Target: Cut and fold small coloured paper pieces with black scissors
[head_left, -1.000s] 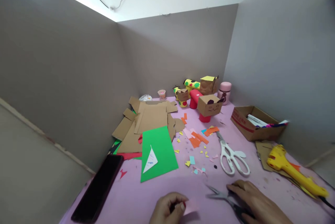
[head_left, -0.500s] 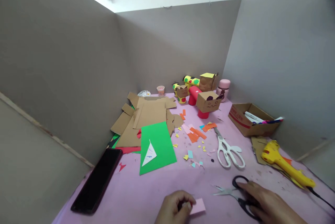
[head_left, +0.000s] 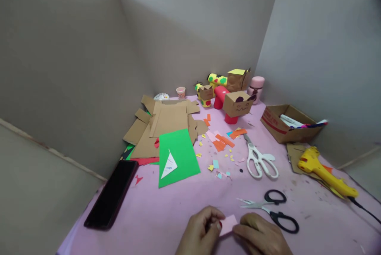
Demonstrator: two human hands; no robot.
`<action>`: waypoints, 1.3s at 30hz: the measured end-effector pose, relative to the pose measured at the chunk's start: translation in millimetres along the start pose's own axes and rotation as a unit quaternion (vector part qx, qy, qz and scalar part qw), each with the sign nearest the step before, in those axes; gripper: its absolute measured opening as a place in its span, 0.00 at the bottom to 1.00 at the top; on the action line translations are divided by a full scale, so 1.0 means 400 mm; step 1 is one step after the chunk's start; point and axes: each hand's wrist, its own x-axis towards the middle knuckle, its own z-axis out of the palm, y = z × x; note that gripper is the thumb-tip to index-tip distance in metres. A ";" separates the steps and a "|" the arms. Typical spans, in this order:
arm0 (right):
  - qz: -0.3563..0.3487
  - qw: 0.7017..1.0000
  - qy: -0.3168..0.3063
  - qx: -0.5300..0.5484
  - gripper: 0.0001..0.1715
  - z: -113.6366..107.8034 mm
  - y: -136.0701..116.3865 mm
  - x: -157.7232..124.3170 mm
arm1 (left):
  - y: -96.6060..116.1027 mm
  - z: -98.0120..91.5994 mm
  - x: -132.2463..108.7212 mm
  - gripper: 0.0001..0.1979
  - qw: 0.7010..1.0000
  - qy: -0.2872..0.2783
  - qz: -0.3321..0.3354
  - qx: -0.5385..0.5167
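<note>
A small pink piece of paper (head_left: 228,224) is held between my two hands near the front of the table. My left hand (head_left: 200,231) pinches its left end, thumb and forefinger closed on it. At the other end, the fingers of my right hand (head_left: 258,232) are closed on the paper's right edge. Just beyond my right hand, black-handled scissors (head_left: 269,206) lie on the table with blades slightly apart. Farther back rest larger white-handled scissors (head_left: 258,163).
A green sheet (head_left: 178,147) bearing a white paper triangle (head_left: 169,166) lies beside cardboard pieces (head_left: 169,120). A phone (head_left: 112,195) is at left. On the right are a yellow glue gun (head_left: 327,173) and a box of markers (head_left: 276,124). Cardboard animals (head_left: 237,104) stand at the back.
My right hand has let go of the black-handled scissors and moved left to the pink paper. The scissors now lie on the table. The camera has tilted down a little.
</note>
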 end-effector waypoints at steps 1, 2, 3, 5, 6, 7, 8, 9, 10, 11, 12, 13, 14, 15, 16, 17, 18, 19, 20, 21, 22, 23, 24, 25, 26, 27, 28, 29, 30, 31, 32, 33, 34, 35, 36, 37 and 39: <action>-0.003 1.000 -0.005 -0.002 0.15 -0.003 0.002 -0.004 | 0.000 -0.002 -0.005 0.08 0.999 0.018 0.024 0.036; -0.002 1.000 -0.017 -0.003 0.15 -0.009 0.004 -0.006 | -0.004 -0.005 -0.010 0.08 0.994 0.038 0.059 0.080; 0.002 0.999 -0.033 -0.005 0.14 -0.015 0.006 -0.006 | -0.011 -0.006 -0.015 0.08 0.986 0.050 0.102 0.125; 0.014 0.998 -0.063 -0.004 0.14 -0.022 0.005 -0.004 | -0.033 -0.005 -0.023 0.12 0.961 0.048 0.176 0.209; 0.021 0.997 -0.072 0.003 0.14 -0.022 0.004 -0.002 | -0.045 -0.002 -0.026 0.12 0.950 0.047 0.196 0.237; 0.031 0.996 -0.078 0.011 0.14 -0.020 0.003 0.000 | -0.057 0.001 -0.028 0.13 0.943 0.056 0.204 0.256; 0.041 0.996 -0.083 0.020 0.13 -0.016 0.002 0.001 | -0.066 0.003 -0.029 0.14 0.939 0.063 0.204 0.269; 0.048 0.995 -0.088 0.027 0.12 -0.012 0.001 0.003 | -0.072 0.005 -0.028 0.15 0.935 0.066 0.202 0.283; 0.057 0.993 -0.096 0.030 0.13 -0.008 0.001 0.005 | -0.075 0.006 -0.026 0.16 0.931 0.065 0.198 0.299; 0.065 0.992 -0.106 0.029 0.15 -0.004 0.000 0.008 | -0.074 0.006 -0.023 0.17 0.928 0.059 0.190 0.316; 0.074 0.990 -0.118 0.024 0.16 -0.001 0.000 0.010 | -0.071 0.005 -0.019 0.16 0.924 0.051 0.182 0.333; 0.084 0.987 -0.132 0.018 0.17 0.001 0.000 0.013 | -0.067 0.003 -0.015 0.14 0.920 0.043 0.175 0.348; 0.095 0.985 -0.146 0.014 0.16 0.003 0.000 0.017 | -0.062 0.001 -0.010 0.10 0.916 0.038 0.172 0.360; 0.104 0.982 -0.158 0.011 0.15 0.004 0.000 0.020 | -0.059 -0.001 -0.006 0.08 0.911 0.035 0.176 0.370; 0.109 0.980 -0.165 0.009 0.14 0.006 0.001 0.022 | -0.058 -0.003 -0.002 0.06 0.906 0.035 0.186 0.378; 0.110 0.980 -0.168 0.005 0.14 0.008 0.002 0.024 | -0.059 -0.004 0.002 0.04 0.899 0.038 0.204 0.385; 0.107 0.981 -0.164 0.001 0.13 0.011 0.003 0.024 | -0.062 -0.005 0.005 0.03 0.891 0.046 0.227 0.391; 0.101 0.983 -0.156 -0.003 0.13 0.014 0.004 0.024 | -0.068 -0.005 0.008 0.04 0.881 0.057 0.251 0.397; 0.094 0.985 -0.143 -0.007 0.12 0.017 0.006 0.023 | -0.074 -0.004 0.011 0.07 0.870 0.070 0.275 0.402; 0.088 0.987 -0.131 -0.010 0.12 0.020 0.008 0.022 | -0.081 -0.003 0.013 0.10 0.860 0.084 0.296 0.407; 0.084 0.989 -0.121 -0.012 0.12 0.022 0.009 0.020 | -0.087 -0.002 0.015 0.13 0.849 0.100 0.319 0.410; 0.081 0.990 -0.115 -0.012 0.13 0.024 0.010 0.018 | -0.092 -0.001 0.016 0.15 0.840 0.114 0.336 0.411; 0.080 0.990 -0.112 -0.012 0.14 0.026 0.011 0.016 | -0.096 -0.001 0.016 0.16 0.834 0.123 0.347 0.411; 0.082 0.990 -0.110 -0.012 0.15 0.027 0.011 0.015 | -0.099 -0.001 0.015 0.15 0.833 0.126 0.349 0.411; 0.084 0.991 -0.108 -0.011 0.17 0.028 0.011 0.014 | -0.100 -0.001 0.014 0.15 0.833 0.127 0.350 0.410; 0.087 0.990 -0.106 -0.010 0.18 0.028 0.011 0.013 | -0.099 -0.002 0.011 0.14 0.834 0.126 0.347 0.409; 0.091 0.990 -0.105 -0.008 0.18 0.028 0.010 0.013 | -0.098 -0.004 0.009 0.13 0.837 0.122 0.342 0.409; 0.096 0.990 -0.105 -0.006 0.19 0.028 0.009 0.013 | -0.095 -0.006 0.006 0.13 0.841 0.117 0.336 0.408; 0.102 0.989 -0.107 -0.003 0.19 0.028 0.007 0.014 | -0.092 -0.007 0.003 0.12 0.845 0.114 0.331 0.404; 0.109 0.988 -0.110 0.001 0.18 0.028 0.006 0.015 | -0.089 -0.009 0.001 0.12 0.852 0.110 0.322 0.398; 0.116 0.987 -0.112 0.004 0.18 0.027 0.004 0.016 | -0.085 -0.011 0.000 0.11 0.861 0.103 0.309 0.391; 0.123 0.986 -0.115 0.007 0.18 0.026 0.002 0.018 | -0.082 -0.013 -0.002 0.11 0.871 0.098 0.292 0.382; 0.130 0.985 -0.116 0.008 0.18 0.025 0.001 0.020 | -0.079 -0.015 -0.003 0.10 0.882 0.094 0.277 0.369; 0.137 0.984 -0.118 0.010 0.17 0.024 -0.001 0.022 | -0.076 -0.017 -0.003 0.10 0.893 0.090 0.259 0.356; 0.143 0.982 -0.121 0.012 0.17 0.023 -0.003 0.024 | -0.074 -0.018 -0.004 0.09 0.903 0.086 0.241 0.345; 0.150 0.981 -0.125 0.014 0.16 0.022 -0.004 0.026 | -0.072 -0.020 -0.004 0.09 0.912 0.083 0.221 0.335; 0.166 0.977 -0.131 0.014 0.16 0.022 -0.007 0.029 | -0.069 -0.021 -0.006 0.08 0.925 0.077 0.186 0.321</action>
